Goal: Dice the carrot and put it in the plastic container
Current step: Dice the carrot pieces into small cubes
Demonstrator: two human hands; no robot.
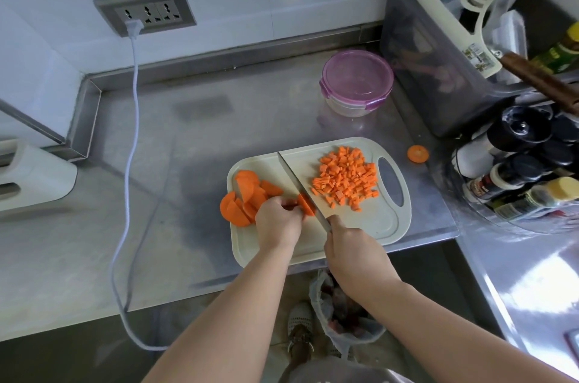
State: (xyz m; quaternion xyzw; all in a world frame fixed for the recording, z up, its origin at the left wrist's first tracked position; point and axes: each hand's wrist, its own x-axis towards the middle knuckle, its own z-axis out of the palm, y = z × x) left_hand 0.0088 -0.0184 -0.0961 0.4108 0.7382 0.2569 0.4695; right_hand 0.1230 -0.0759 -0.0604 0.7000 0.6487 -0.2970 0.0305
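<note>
A cream cutting board (pixel 376 226) lies at the steel counter's front edge. A heap of diced carrot (pixel 346 179) covers its right half. Several carrot slices (pixel 244 197) are stacked at its left edge. My left hand (pixel 277 223) pinches a small stack of slices (pixel 305 204) with curled fingers. My right hand (pixel 354 251) grips the handle of a knife (pixel 294 179), whose blade lies against that stack. A round plastic container (pixel 357 81) with a purple lid stands shut behind the board.
One carrot end (pixel 417 153) lies on the counter right of the board. A dark bin (pixel 445 47) with tools and a rack of spice bottles (pixel 520 163) crowd the right. A white cable (pixel 130 163) runs from the wall socket (pixel 145 11) down the left.
</note>
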